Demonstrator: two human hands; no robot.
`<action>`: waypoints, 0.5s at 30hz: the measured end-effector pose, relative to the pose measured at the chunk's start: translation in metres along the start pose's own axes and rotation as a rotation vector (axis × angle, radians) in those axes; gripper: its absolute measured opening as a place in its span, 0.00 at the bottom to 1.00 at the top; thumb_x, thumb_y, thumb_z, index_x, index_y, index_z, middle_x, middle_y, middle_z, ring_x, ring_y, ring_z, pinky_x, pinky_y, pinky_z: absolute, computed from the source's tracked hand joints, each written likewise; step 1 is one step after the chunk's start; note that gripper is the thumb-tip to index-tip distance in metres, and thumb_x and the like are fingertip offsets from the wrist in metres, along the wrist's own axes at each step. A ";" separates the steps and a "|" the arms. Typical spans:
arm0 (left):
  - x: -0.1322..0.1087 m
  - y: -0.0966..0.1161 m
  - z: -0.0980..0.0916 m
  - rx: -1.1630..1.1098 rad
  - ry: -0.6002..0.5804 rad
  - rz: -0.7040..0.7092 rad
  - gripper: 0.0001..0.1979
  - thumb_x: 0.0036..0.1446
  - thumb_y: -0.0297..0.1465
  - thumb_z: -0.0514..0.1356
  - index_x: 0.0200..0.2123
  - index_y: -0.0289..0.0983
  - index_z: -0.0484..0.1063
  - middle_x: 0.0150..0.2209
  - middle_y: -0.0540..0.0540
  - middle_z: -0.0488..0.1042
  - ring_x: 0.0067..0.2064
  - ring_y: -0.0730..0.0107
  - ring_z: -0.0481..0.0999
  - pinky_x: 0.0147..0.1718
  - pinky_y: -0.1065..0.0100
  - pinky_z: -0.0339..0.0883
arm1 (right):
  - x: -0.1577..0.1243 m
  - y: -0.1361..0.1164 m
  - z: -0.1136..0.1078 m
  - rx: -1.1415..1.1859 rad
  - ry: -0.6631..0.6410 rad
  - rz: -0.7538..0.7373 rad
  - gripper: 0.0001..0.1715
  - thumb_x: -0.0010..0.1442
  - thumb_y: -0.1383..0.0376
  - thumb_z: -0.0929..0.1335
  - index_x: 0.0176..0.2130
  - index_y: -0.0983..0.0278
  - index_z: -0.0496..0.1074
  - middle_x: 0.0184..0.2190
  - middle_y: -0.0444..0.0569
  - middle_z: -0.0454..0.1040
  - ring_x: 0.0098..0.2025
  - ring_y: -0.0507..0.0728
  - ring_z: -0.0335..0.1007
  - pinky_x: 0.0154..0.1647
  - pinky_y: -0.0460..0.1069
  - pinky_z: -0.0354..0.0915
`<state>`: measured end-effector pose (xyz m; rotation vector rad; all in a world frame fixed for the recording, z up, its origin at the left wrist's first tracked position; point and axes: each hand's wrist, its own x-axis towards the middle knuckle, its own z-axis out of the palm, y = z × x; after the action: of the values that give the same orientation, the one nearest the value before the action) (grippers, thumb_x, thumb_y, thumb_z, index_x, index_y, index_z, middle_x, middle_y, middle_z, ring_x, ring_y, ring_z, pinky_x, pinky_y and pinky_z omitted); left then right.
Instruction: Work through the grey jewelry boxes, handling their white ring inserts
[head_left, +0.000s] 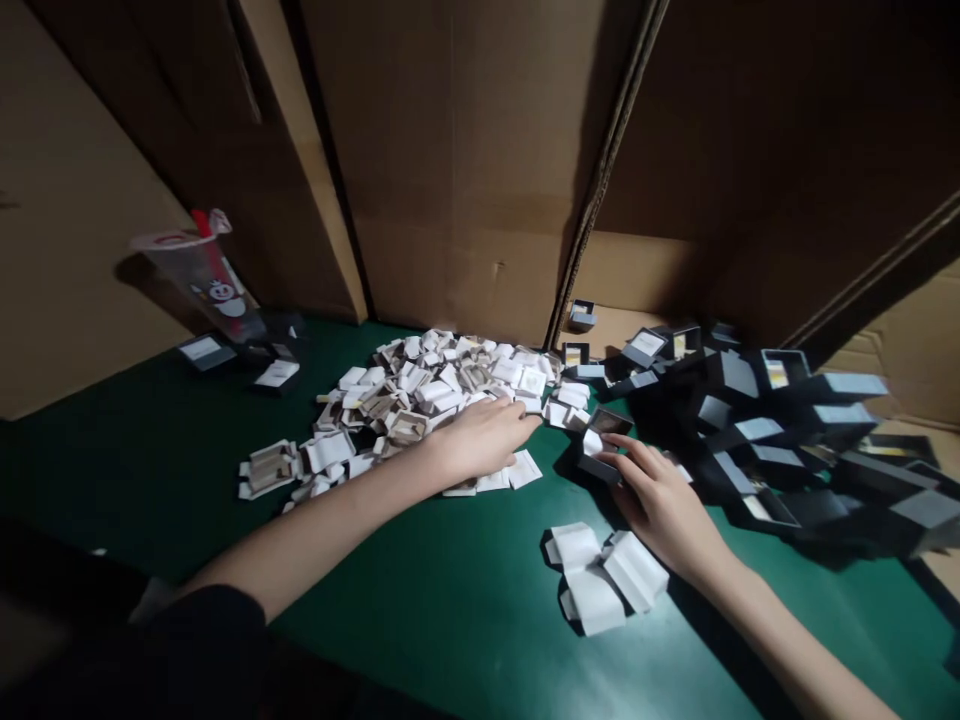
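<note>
My right hand (654,492) grips a small black box (598,468) with its fingers over the near side. The box stands open on the green tabletop, and white card shows inside it. My left hand (487,436) lies palm down over the right front of a pile of small folded white card inserts (442,385). Its fingers are stretched out and point right; what lies under the palm is hidden. Just below the hand a flat white card piece (525,468) rests on the table. Nearer to me are two larger unfolded white card inserts (592,580).
Many black boxes (780,455) are heaped at the right, some reaching onto cardboard. At the left stand a clear plastic cup (206,275) with a red straw and a few black boxes (277,375). Tall cardboard walls (457,170) close off the back of the green table (420,590).
</note>
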<state>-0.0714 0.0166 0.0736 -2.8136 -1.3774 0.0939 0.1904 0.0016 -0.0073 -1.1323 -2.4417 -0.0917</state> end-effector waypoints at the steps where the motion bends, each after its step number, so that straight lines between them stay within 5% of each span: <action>1: -0.001 -0.002 -0.001 -0.012 -0.003 0.005 0.26 0.51 0.24 0.64 0.54 0.35 0.64 0.45 0.40 0.72 0.47 0.57 0.72 0.39 0.65 0.65 | 0.000 0.000 0.001 0.003 0.007 0.006 0.18 0.60 0.73 0.60 0.49 0.62 0.67 0.56 0.56 0.65 0.49 0.63 0.67 0.43 0.57 0.68; 6: -0.004 -0.015 -0.007 -0.049 -0.046 0.049 0.32 0.48 0.23 0.64 0.58 0.36 0.61 0.50 0.40 0.71 0.49 0.59 0.72 0.40 0.68 0.64 | 0.001 -0.003 0.000 0.000 0.002 0.016 0.16 0.60 0.72 0.60 0.48 0.63 0.67 0.55 0.56 0.65 0.49 0.63 0.67 0.42 0.58 0.69; 15: -0.003 -0.018 -0.007 -0.046 -0.064 0.043 0.27 0.47 0.22 0.64 0.53 0.38 0.67 0.46 0.43 0.71 0.46 0.61 0.72 0.37 0.70 0.62 | 0.002 -0.002 -0.003 0.027 -0.024 0.018 0.17 0.59 0.73 0.60 0.48 0.64 0.67 0.56 0.56 0.64 0.50 0.64 0.66 0.44 0.58 0.68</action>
<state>-0.0871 0.0258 0.0815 -2.9031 -1.3493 0.1561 0.1891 0.0013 -0.0033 -1.1496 -2.4461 -0.0390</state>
